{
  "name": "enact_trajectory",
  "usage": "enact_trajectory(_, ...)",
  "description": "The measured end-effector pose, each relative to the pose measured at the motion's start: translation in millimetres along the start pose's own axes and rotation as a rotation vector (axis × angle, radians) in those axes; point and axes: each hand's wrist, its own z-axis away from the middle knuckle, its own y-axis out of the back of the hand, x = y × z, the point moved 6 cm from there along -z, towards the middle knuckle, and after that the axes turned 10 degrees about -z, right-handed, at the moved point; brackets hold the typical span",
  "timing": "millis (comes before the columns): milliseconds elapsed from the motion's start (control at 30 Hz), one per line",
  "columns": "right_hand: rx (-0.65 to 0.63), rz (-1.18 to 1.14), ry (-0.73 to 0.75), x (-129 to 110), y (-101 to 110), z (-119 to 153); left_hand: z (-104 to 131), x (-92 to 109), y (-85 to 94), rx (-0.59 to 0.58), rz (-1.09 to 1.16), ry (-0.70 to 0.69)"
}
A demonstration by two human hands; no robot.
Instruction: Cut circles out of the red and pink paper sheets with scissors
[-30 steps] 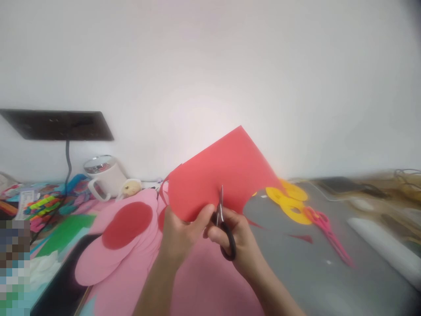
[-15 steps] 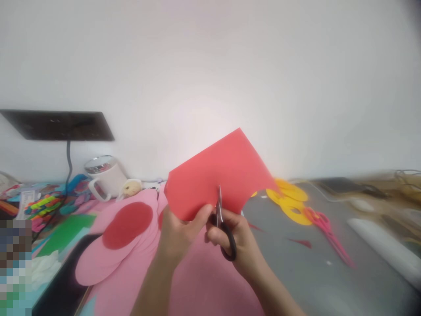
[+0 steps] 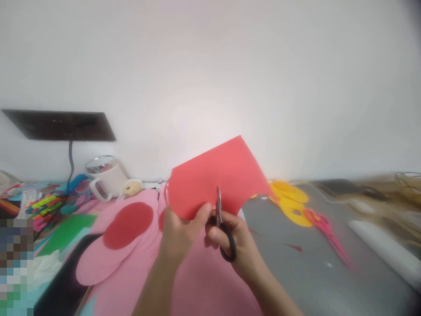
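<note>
A sheet of red paper (image 3: 210, 171) is held up in front of me, its lower right edge cut in a curve. My left hand (image 3: 180, 228) grips its lower left edge, thumb on top. In my right hand (image 3: 237, 239) is a pair of black-handled scissors (image 3: 219, 202), with the blades at the paper and pointing away from me. The lower blade is hidden, so how far the scissors are spread I cannot tell. Left of my hands, a red paper circle (image 3: 128, 224) lies on a fanned pile of pink paper circles (image 3: 98, 265).
Pink scissors (image 3: 330, 237) and yellow paper rings (image 3: 292, 206) lie on the grey mat (image 3: 289, 281) at right, with small red scraps. A white mug (image 3: 108, 177) stands at back left, near a dark panel (image 3: 62, 125) with a cable. Green paper (image 3: 67, 232) lies at left.
The red sheet's top corner has dipped slightly and its right corner has shifted left. Both hands keep their hold in nearly the same place.
</note>
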Motion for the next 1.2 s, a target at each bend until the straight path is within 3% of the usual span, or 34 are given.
enact_trajectory(100,-0.018,-0.011,0.004,-1,-2,0,1,2,-3.1,-0.015,0.036,0.01)
enact_trajectory(267,-0.05,-0.03,0.01,-2,-1,-1,2,9,3.2,0.064,-0.063,-0.048)
enact_trajectory(1200,-0.063,-0.023,0.04,-3,3,-1,3,11,9.5,0.141,-0.121,-0.006)
